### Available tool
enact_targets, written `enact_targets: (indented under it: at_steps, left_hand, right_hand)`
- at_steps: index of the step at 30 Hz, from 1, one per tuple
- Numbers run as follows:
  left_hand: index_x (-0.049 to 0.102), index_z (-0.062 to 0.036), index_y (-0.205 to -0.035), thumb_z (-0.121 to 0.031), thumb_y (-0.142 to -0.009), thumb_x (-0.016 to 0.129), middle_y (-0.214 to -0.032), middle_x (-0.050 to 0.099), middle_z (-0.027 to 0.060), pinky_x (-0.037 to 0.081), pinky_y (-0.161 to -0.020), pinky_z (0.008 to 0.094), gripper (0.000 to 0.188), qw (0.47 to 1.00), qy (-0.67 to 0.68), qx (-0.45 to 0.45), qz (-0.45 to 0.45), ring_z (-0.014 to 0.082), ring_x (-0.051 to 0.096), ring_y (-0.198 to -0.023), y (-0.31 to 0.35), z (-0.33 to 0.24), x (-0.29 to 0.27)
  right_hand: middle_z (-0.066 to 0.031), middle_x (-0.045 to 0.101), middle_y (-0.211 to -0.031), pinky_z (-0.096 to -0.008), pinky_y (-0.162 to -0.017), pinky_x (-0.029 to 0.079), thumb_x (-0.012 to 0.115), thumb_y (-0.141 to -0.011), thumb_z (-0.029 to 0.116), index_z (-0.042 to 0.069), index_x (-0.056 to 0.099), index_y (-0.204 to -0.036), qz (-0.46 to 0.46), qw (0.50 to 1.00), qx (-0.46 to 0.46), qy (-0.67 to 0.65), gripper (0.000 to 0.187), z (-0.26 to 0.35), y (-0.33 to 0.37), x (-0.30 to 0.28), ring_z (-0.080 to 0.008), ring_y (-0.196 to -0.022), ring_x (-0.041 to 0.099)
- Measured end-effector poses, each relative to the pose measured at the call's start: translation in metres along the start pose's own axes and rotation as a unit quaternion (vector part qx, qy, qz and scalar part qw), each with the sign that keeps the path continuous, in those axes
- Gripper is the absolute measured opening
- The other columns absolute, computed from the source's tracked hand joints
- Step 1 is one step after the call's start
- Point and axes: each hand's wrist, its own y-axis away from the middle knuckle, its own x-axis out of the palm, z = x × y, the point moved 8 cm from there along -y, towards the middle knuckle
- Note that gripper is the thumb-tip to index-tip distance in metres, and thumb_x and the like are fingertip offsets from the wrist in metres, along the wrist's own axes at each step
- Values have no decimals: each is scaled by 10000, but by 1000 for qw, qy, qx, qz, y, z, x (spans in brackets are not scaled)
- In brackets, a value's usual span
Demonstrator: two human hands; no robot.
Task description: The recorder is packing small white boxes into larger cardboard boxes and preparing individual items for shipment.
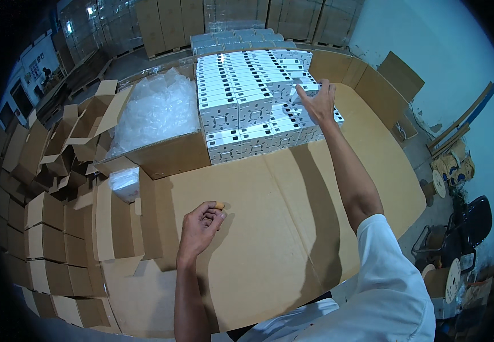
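Observation:
My right hand (319,104) reaches out to the right side of a stack of small white boxes (227,111) with black markings. Its thumb and fingers span one white box (305,91) on the upper layer. Over the cardboard tabletop (258,228), my left hand (201,225) is closed, with its fingers curled in. At its fingertips shows a small orange piece (219,205); whether it is worn on a finger or pinched is unclear. Left of my left hand stands an open brown carton (120,228).
A large carton (170,154) of clear plastic bags (158,111) stands left of the stack. Clear packets (125,183) lie by the open carton. Many empty brown cartons (46,242) are piled at the left. A cardboard wall (366,85) edges the table; a black chair (475,222) stands right.

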Motion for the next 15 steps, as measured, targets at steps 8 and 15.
enact_targets:
  at_steps: [8, 15]
  left_hand:
    - [653, 52, -1116, -88, -926, 697, -853, 636, 28, 517, -636, 222, 241, 1000, -12, -23, 0, 67, 581, -722, 20, 3, -11]
    - [647, 40, -1116, -108, -944, 680, -864, 632, 22, 490, -633, 218, 229, 1000, -6, -1, 8, 59, 572, -727, 32, 8, -14]
  right_hand:
    - [-280, 468, -1210, -508, -946, 463, 780, -765, 569, -56, 466, -1284, 11, 999, 31, 32, 871, 18, 18, -19, -400, -1125, 516]
    - [-277, 547, -1155, -483, -940, 469, 763, -753, 638, -78, 540, -1218, -8, 1000, 7, 27, 882, 67, 66, -58, -386, -1128, 539]
